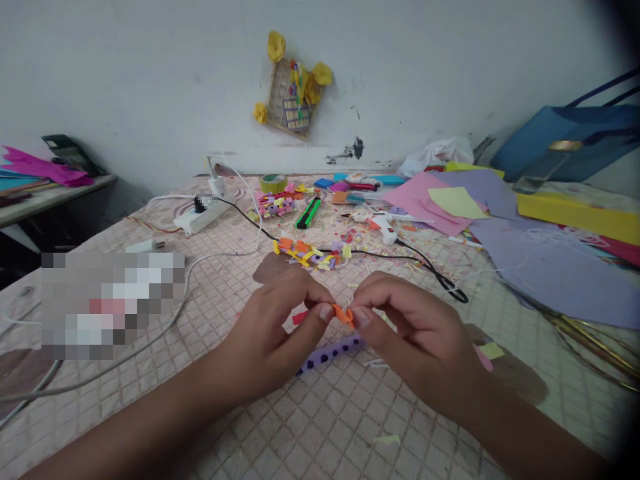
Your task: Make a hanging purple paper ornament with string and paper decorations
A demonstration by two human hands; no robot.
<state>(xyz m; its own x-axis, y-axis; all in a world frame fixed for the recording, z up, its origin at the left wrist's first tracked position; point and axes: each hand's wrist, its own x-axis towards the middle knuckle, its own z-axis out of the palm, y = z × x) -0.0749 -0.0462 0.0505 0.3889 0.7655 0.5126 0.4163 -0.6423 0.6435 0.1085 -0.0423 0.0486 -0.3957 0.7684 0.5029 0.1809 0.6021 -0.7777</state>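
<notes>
Between my two hands is a small orange paper piece (pixel 343 315), folded or twisted in shape. My left hand (pixel 280 327) pinches its left end between thumb and forefinger. The right end is pinched the same way by my right hand (pixel 415 333). Beneath them on the table lies a purple strip with dark dots (pixel 333 353), partly hidden by my left hand. A red scrap (pixel 300 318) shows beside my left thumb. Just beyond my hands rests a cluster of orange, yellow and purple paper pieces (pixel 310 255).
A white glue gun (pixel 385 230) with a black cord lies behind my right hand. Farther back are a green cutter (pixel 308 213), a tape roll (pixel 273 183) and a power strip (pixel 203 217). Coloured sheets (pixel 560 267) cover the right side. A white cable (pixel 175 313) crosses the left.
</notes>
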